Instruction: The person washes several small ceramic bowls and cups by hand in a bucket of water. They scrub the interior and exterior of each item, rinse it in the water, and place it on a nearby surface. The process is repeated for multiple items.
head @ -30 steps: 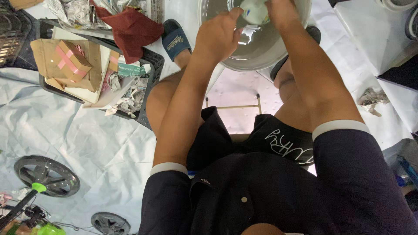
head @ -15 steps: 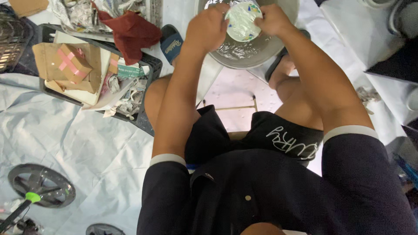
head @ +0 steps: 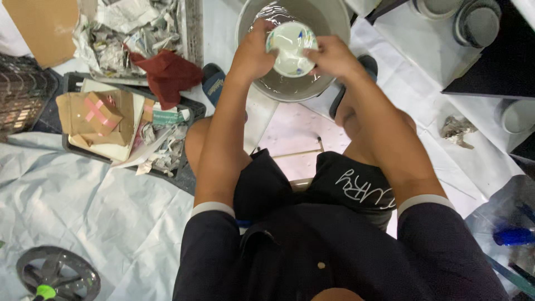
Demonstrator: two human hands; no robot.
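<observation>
You hold a small white bowl (head: 291,48) with blue and green markings in both hands, over a wide grey basin (head: 290,44) set on the floor between your feet. Your left hand (head: 253,53) curls closed around the bowl's left rim and wall; your right hand (head: 331,56) pinches the right rim, fingers wrapped on the outside. The basin's inside glistens, so it probably holds water, and the bowl looks wet.

Judge the bowl as glazed ceramic: stiff, light enough for 1 hand, brittle if dropped against the basin, and slick while wet. Take it with your thumb over the rim and fingers under the wall or foot, rather than by fingertip pressure on the glaze alone.

Compared with the view 0.5 s ago, the bowl sits lower and nearer to you in the frame and its open side now faces you more fully. Against the view 1 s ago, both hands have drawn back from the far side of the basin, and more of the basin shows.

To your left lie a red cloth (head: 167,75) and a tray of taped cardboard and paper scraps (head: 106,120).
</observation>
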